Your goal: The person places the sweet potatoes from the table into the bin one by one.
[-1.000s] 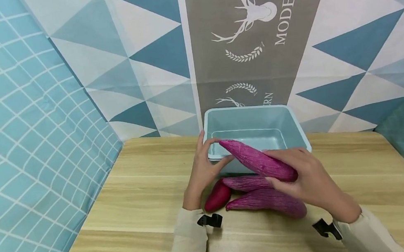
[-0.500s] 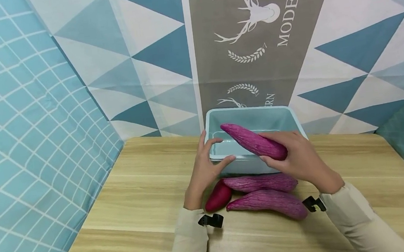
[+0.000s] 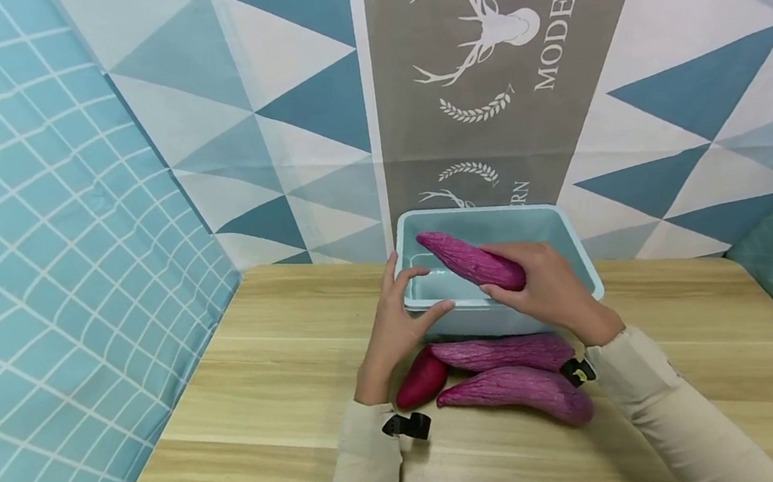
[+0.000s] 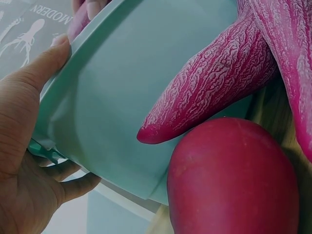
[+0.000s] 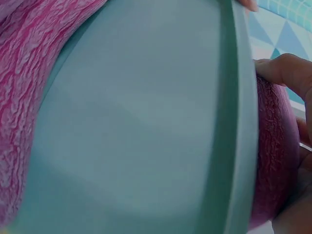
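In the head view my right hand (image 3: pixel 542 283) grips the thick end of a wrinkled purple sweet potato (image 3: pixel 463 256), holding it tilted over the light blue plastic bin (image 3: pixel 491 315). The right wrist view shows this sweet potato (image 5: pixel 274 151) behind the bin's rim, its lower part hidden. My left hand (image 3: pixel 393 320) holds the bin's near left corner; in the left wrist view the thumb touches the rim and fingers (image 4: pixel 78 187) reach round the corner. Two more purple sweet potatoes (image 3: pixel 518 394) and a smooth red sweet potato (image 3: pixel 422 378) lie on the table before the bin.
The wooden table (image 3: pixel 261 398) carries everything. Behind the bin rises a patterned cloth backdrop (image 3: pixel 311 82) with triangles and a deer print. A blue checked cloth (image 3: pixel 37 257) hangs along the left side. Black straps (image 3: pixel 408 427) sit at both wrists.
My right hand has carried the purple sweet potato away from me and slightly left, from above the bin's front edge to over its inside. My left hand stays at the bin's corner.
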`<state>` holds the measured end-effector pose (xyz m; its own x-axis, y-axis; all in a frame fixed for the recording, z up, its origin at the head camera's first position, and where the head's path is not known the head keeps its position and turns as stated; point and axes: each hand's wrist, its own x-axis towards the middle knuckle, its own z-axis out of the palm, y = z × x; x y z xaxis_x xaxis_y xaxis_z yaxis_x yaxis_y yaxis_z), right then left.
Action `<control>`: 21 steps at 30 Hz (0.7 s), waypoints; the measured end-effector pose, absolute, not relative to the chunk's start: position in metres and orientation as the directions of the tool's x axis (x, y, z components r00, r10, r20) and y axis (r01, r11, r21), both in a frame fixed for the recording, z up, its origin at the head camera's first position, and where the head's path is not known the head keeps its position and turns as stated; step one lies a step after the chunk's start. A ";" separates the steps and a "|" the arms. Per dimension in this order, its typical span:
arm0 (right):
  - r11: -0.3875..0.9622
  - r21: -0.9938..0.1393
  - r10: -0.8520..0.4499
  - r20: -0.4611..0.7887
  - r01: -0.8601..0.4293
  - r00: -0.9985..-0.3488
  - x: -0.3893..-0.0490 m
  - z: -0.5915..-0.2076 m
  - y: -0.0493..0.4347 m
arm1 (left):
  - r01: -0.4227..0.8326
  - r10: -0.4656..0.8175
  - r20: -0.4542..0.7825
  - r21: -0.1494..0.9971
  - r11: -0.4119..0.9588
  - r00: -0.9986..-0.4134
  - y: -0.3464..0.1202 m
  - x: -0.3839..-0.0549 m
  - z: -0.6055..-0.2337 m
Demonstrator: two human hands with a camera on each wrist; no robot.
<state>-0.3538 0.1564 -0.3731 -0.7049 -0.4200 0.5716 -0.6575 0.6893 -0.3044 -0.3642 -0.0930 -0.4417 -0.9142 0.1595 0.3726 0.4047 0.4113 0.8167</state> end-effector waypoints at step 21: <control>0.685 -0.376 -0.335 0.599 -0.624 -0.728 -0.329 -0.397 0.166 | 0.425 0.165 0.394 0.793 0.436 -0.904 -0.094 -0.366 -0.441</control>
